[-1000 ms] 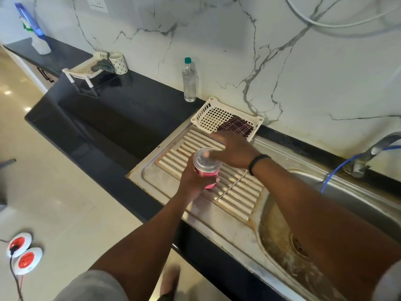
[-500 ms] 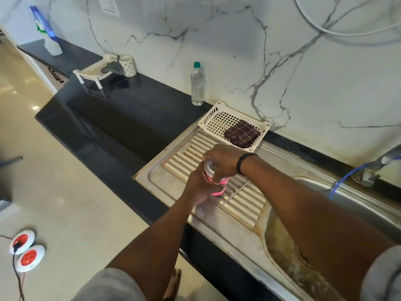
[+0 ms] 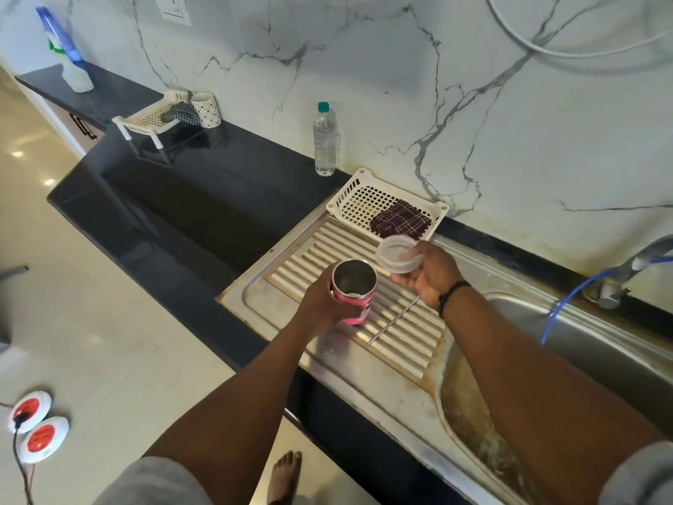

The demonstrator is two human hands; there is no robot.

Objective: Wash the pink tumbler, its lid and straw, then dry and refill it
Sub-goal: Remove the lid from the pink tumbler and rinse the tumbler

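While its mouth stands open, the pink tumbler [image 3: 352, 291] sits in the left hand [image 3: 325, 302], whose fingers wrap its side, above the ribbed draining board [image 3: 408, 344]. Just beside it, the right hand [image 3: 426, 273] pinches the clear lid [image 3: 397, 254] by its edge. A metal straw [image 3: 391, 321] lies on the ribs, near the white basket [image 3: 358, 200] holding a dark cloth [image 3: 400, 219].

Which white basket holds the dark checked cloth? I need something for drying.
The flat basket beside the sink's drainboard, against the wall; the other one stands raised on legs.
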